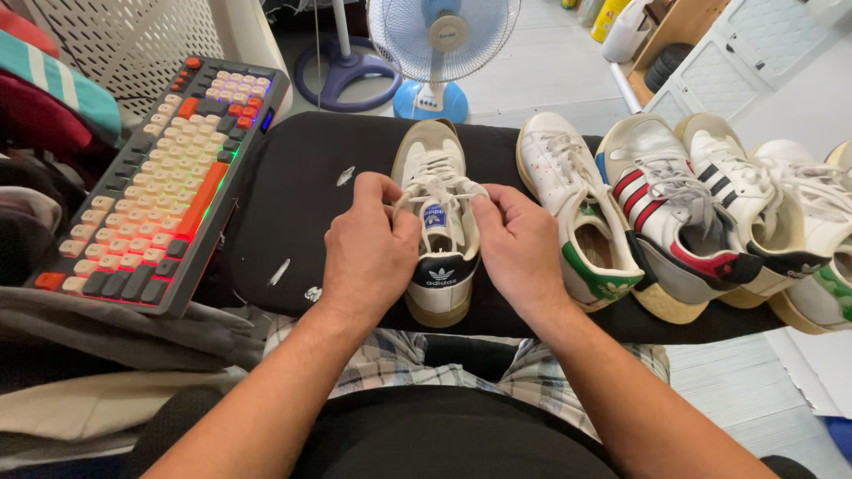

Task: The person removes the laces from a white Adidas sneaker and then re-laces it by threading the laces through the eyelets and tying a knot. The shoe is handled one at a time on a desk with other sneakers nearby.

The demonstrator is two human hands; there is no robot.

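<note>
Down at six o'clock, both forearms reach in over a dark lap. The left hand [368, 244] is closed, pinching a white lace [441, 188], and the right hand [516, 244] is closed on the lace from the other side. Between them sits a white sneaker [439, 226] with a dark heel, dead centre on the black table [302, 204]. At three o'clock, a row of other sneakers [674, 217]. At ten o'clock, a lit keyboard [164, 177]. At twelve, far back, a blue fan [439, 53].
</note>
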